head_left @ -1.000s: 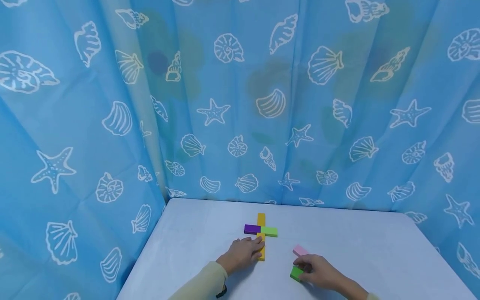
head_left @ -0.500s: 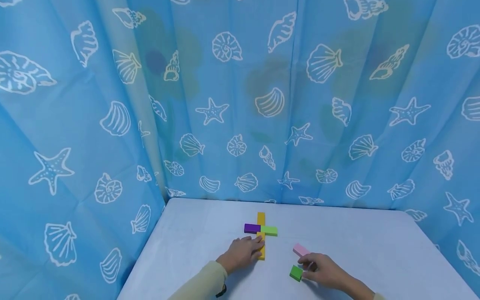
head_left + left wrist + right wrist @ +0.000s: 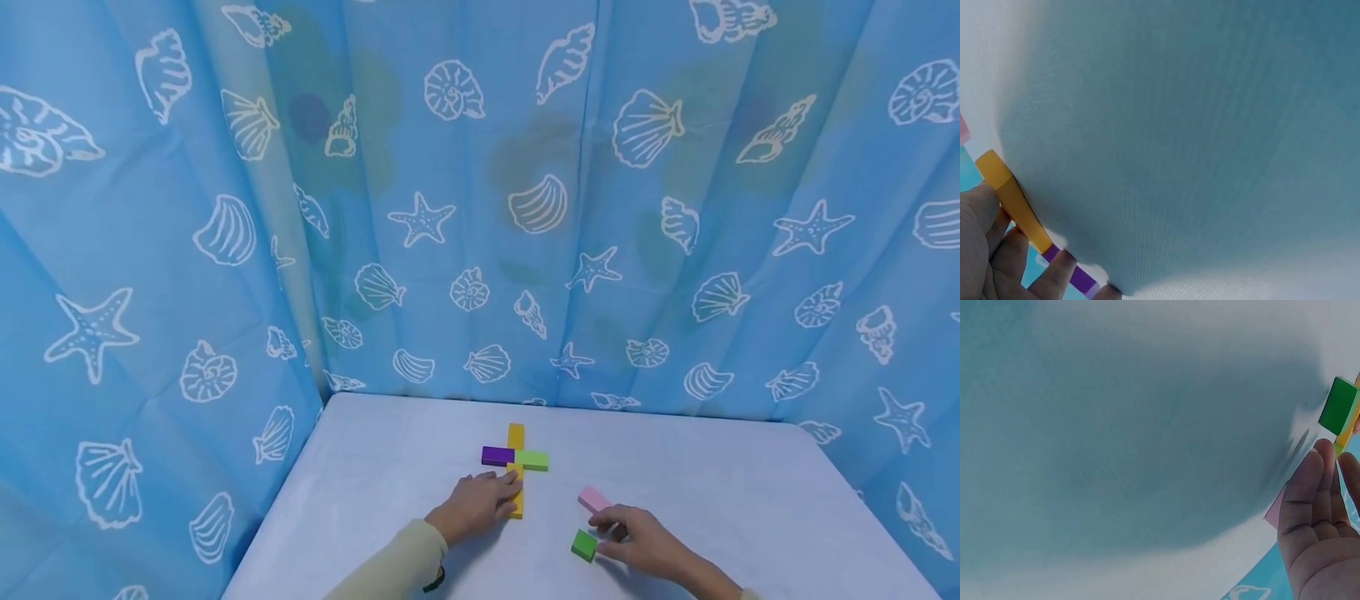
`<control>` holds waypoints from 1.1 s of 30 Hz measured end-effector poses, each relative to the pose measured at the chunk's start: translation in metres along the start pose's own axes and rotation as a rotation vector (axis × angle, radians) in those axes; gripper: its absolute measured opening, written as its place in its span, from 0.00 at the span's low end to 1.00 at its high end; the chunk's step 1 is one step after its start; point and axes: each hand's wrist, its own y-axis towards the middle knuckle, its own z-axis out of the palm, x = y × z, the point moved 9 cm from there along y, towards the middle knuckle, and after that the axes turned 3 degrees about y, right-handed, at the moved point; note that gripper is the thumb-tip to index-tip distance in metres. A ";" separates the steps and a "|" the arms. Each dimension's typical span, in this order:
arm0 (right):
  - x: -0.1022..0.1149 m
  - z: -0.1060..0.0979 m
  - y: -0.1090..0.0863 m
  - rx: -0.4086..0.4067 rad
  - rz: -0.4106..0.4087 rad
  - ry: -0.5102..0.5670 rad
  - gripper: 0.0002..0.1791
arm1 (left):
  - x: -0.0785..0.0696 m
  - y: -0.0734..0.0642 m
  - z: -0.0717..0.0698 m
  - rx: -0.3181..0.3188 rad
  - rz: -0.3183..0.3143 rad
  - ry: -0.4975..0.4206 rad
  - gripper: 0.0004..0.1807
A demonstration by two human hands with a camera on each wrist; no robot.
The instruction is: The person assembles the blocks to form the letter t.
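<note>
My left hand (image 3: 471, 505) rests on the near yellow block (image 3: 519, 497), fingertips over its top and side. In the left wrist view, spread fingers lie along that yellow block (image 3: 1025, 215) and over the purple one beyond. Purple (image 3: 497, 456), light green (image 3: 532, 460) and a second yellow block (image 3: 516, 434) meet it in a cross shape. My right hand (image 3: 643, 540) holds nothing; its relaxed fingers hover right beside a short green block (image 3: 584, 545). A pink block (image 3: 591, 497) lies just beyond those fingers, its near end partly hidden by them.
The blocks lie on a white-covered table (image 3: 712, 467) with rounded far corners. A blue curtain (image 3: 465, 208) printed with white shells and starfish hangs behind it and along the left side.
My right fingers have come off the green block and drawn slightly right, leaving it on the table. The left hand keeps its place on the yellow block. The head view has shifted slightly.
</note>
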 end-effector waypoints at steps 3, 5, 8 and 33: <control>-0.001 0.001 0.002 -0.009 0.009 0.006 0.19 | 0.000 -0.001 -0.001 0.000 0.009 0.009 0.26; -0.002 0.002 0.002 -0.009 0.012 0.018 0.19 | -0.001 -0.001 0.000 0.004 0.012 0.013 0.26; -0.005 0.004 0.001 0.000 0.022 0.036 0.19 | -0.001 -0.001 0.004 0.017 0.015 0.021 0.26; 0.004 0.016 0.010 -0.001 0.006 0.018 0.16 | 0.003 0.004 0.004 0.020 -0.023 0.003 0.26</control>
